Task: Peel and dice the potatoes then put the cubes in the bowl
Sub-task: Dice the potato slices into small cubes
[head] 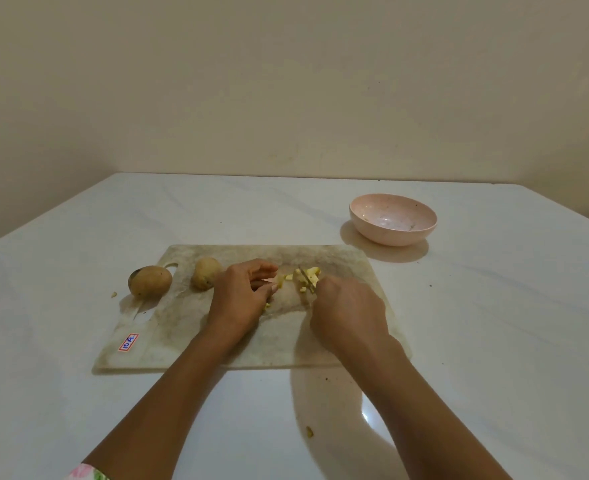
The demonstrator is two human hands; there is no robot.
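Lying pale yellow by knife [306,278], small potato cubes [315,271], two brown unpeeled potatoes [150,280] [205,278]

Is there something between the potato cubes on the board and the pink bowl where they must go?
Nothing visible. The potato cubes lie on the cutting board, and the bowl stands on the table past the board's far right corner. Only bare board and table lie between. The whole potatoes are at the left, off that path.

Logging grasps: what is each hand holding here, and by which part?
The right hand grips the knife by its handle, hidden in the fist; only the blade shows. The left hand holds the peeled potato piece at its left end.
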